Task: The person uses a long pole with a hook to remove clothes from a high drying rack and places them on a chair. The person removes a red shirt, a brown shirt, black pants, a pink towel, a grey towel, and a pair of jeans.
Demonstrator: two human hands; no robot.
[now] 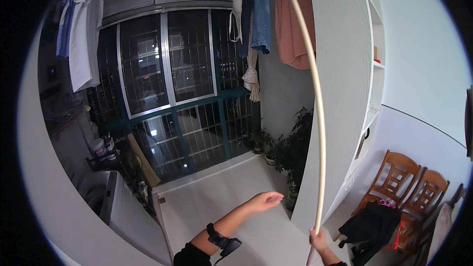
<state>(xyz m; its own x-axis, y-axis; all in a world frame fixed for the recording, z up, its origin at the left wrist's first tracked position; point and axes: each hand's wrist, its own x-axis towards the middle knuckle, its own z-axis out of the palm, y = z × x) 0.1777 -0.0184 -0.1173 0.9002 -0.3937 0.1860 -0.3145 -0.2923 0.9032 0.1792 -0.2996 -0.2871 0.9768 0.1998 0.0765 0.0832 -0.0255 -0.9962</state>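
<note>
A long pale pole (pixel 319 118) runs from the lower edge up to the ceiling area, bent in the picture by the lens. My right hand (pixel 318 239) is wrapped round its lower part. The pole's pinkish top end is up near a hanging salmon towel (pixel 294 27); whether it touches anything there I cannot tell. My left hand (pixel 265 201) is in the air left of the pole, apart from it, fingers loosely curled with nothing in them. A black strap with a small device (pixel 222 240) sits on my left forearm.
White and blue garments (pixel 86 34) hang at upper left, jeans (pixel 259 15) at top centre. Behind is a barred window (pixel 167 64). Potted plants (pixel 295 148) stand by the partition wall (pixel 340 69), a washing machine (pixel 123 207) at left. Wooden chairs (pixel 394 172) hold dark clothes (pixel 372 224).
</note>
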